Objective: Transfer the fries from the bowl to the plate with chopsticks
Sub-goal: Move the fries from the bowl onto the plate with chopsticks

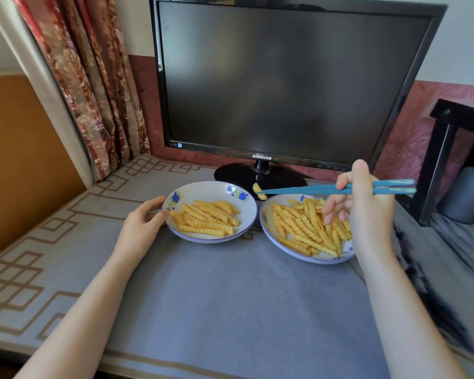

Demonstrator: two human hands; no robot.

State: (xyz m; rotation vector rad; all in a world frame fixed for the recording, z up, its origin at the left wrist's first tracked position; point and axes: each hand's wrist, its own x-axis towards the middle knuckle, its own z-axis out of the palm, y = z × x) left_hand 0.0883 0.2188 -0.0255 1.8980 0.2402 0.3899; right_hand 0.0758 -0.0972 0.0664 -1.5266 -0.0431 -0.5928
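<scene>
Both forearms reach in over the near edge of the table (230,296). The left hand (145,217) grips the plate (211,187) by its left rim. The right hand (364,203), over the fuller dish that I take for the bowl (266,222), holds the chopsticks (326,190), which point left and nearly level. Their tips pinch one fry (258,191), set crosswise to them, over the gap at the dishes' far rims. The plate lies just left of it and nearer, so a short leftward carry looks enough. Behind is the monitor (285,77).

Shallow white blue-flowered left dish (203,193) holds a thin layer of crinkle-cut yellow fries (207,218); matching right dish (298,256) is way fuller. Teal chopsticks (312,190) sit level, tips pinching one fry (257,190) above the gap.
</scene>
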